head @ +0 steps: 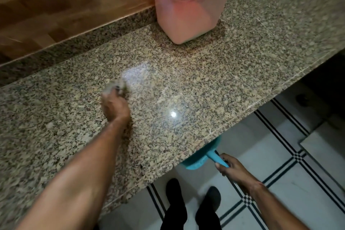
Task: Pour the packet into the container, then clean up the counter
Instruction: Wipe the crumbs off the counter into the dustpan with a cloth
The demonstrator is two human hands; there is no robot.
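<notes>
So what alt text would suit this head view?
A person's left hand grips a blurred pale wad on a granite counter, while the right hand holds a teal dustpan below its edge. A red-lidded container stands behind.

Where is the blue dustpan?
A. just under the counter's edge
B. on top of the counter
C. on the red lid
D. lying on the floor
A: the right hand holds the dustpan by its handle just below the counter edge.

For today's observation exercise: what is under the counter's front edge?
A teal dustpan, its handle gripped by the right hand. The counter covers part of it, hiding any contents.
</notes>
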